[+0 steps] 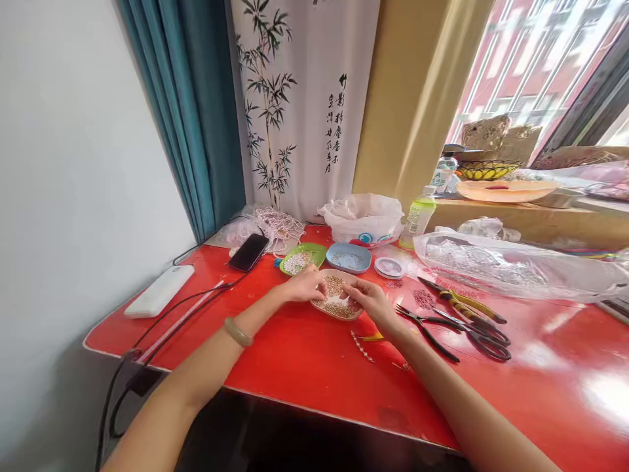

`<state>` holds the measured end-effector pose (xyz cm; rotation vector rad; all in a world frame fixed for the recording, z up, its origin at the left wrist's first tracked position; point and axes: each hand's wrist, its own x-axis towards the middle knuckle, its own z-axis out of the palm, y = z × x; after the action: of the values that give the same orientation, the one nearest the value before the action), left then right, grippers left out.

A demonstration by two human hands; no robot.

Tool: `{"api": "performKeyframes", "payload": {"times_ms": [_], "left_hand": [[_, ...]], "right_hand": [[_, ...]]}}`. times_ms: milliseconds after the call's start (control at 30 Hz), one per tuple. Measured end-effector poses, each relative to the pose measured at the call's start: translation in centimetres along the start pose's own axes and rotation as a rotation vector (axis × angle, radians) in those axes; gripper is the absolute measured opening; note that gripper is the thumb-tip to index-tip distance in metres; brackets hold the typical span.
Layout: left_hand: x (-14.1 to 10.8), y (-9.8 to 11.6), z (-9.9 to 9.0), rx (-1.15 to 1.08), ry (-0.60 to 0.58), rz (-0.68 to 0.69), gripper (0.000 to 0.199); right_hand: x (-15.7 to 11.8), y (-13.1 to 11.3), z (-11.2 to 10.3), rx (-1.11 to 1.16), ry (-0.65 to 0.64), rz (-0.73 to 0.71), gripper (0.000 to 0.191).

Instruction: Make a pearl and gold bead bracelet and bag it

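A pinkish dish [338,315] holding small gold beads sits on the red table [295,367]. Over its left rim is my left hand [305,286], with thumb and fingertips pinched together; whatever they hold is too small to make out. My right hand [368,300] reaches over the dish's right side, its thumb and fingers closed near the beads, and anything between them is too small to tell. Behind the dish are a green dish [319,253] with pale beads and a blue dish [349,258] with small clear or silvery pieces. A short beaded strand [362,347] lies in front.
Pliers [462,305], black-handled pliers [427,328] and scissors [484,337] lie right of my right hand. Plastic bags [363,219], a bottle [417,219] and a phone [249,252] stand or lie behind. A white power bank [160,292] and cables are left.
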<state>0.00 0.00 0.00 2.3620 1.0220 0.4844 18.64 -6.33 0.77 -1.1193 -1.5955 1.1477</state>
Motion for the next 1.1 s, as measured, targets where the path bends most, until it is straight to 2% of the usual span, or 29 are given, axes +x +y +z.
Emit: {"api": "performKeyframes", "payload": {"times_ms": [133, 233, 433, 533, 733, 1100], "left_hand": [[-0.2, -0.1, -0.1, -0.045, 0.011, -0.012, 0.005], [-0.1, 0.1, -0.2, -0.126, 0.066, -0.037, 0.005], [0.4, 1.4, -0.3, -0.435, 0.165, -0.064, 0.018], [0.3, 2.0, -0.1, -0.631, 0.166, -0.058, 0.026], [0.2, 2.5, 0.6, -0.923, 0.144, -0.064, 0.027], [0.1, 2.7, 0.3, -1.174, 0.115, -0.110, 0.022]], "right_hand": [[-0.1, 0.0, 0.2, -0.002, 0.002, 0.006, 0.028], [-0.1, -0.2, 0.2, 0.000, -0.005, 0.009, 0.027], [-0.6, -1.2, 0.4, 0.004, -0.033, 0.008, 0.026], [-0.9, -1.7, 0.6, 0.003, -0.045, 0.009, 0.024], [-0.8, -1.6, 0.8, 0.008, -0.051, 0.017, 0.024], [-0.8, -1.5, 0.7, 0.008, -0.045, 0.038, 0.025]]}}
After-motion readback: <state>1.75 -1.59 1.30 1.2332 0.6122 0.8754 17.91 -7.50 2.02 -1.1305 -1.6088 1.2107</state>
